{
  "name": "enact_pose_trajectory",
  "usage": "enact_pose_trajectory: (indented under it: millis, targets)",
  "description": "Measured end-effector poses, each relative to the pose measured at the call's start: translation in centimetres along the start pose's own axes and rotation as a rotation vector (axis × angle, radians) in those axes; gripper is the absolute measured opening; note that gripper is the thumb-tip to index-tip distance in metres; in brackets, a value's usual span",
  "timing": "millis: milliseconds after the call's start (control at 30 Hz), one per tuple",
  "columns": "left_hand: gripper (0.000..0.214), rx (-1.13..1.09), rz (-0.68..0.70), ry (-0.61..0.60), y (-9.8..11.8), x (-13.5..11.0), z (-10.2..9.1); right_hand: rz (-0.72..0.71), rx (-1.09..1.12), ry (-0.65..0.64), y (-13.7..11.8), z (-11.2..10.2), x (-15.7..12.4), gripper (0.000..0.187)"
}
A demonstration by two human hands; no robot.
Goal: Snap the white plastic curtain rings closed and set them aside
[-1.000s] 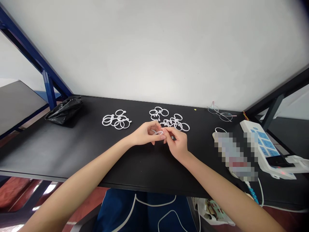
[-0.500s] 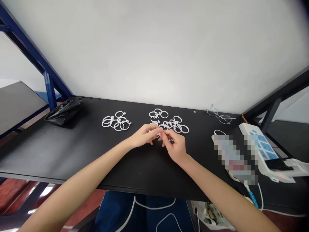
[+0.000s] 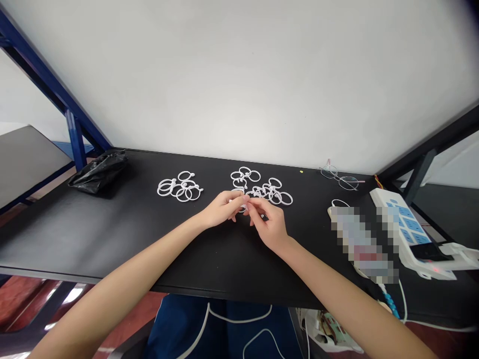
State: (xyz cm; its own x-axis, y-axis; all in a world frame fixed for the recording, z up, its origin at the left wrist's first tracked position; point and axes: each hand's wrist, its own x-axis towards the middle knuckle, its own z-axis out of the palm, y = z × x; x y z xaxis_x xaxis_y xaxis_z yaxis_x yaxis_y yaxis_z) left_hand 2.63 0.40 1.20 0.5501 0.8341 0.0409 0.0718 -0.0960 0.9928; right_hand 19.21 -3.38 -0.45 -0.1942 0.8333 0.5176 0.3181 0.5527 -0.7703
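Observation:
My left hand [image 3: 226,208] and my right hand [image 3: 268,218] meet over the black table, thumbs and fingertips pinched together. Between them shows part of a white ring [image 3: 242,209]; my fingers cover most of it. Right behind the fingers lies a loose pile of white rings [image 3: 275,197] with small knobs, partly hidden by my hands. Farther back, another few white rings [image 3: 245,173] overlap one another. To the left of my hands sits a separate cluster of similar white rings [image 3: 184,193].
A crumpled black plastic bag [image 3: 99,172] lies at the table's left end. On the right are eyeglasses [image 3: 348,183], a blurred-out phone [image 3: 361,244] with a cable, and a white power strip [image 3: 409,229]. A pale wall [image 3: 239,89] rises behind the black table [image 3: 123,224].
Both hands keep their pinch at nearly the same spot, with my right hand shifted very slightly left. The rings on the table lie as before.

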Motion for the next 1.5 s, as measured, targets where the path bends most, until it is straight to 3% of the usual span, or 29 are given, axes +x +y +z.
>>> enact_pose_trajectory:
  millis: [200,300,633,1200,1500]
  targets:
    - [0.024,0.037,0.041,0.068,0.5,-0.2,0.2,0.085,0.018,-0.043,0.0,0.0,0.0,0.019]
    - [0.021,0.026,0.051,0.066,0.4,-0.2,0.1,0.072,-0.015,-0.116,0.0,-0.1,0.0,0.026]
    - [0.019,-0.052,0.056,0.051,0.0,-0.2,0.4,0.036,-0.083,-0.139,0.8,0.0,-0.3,0.040]
    - [0.019,-0.076,0.136,0.118,-0.8,-0.1,0.9,0.119,0.071,-0.165,0.7,0.2,-0.4,0.042]
    - [0.020,-0.042,0.134,0.100,-0.6,-0.2,0.8,0.081,-0.018,-0.174,1.0,-0.2,-0.3,0.040]
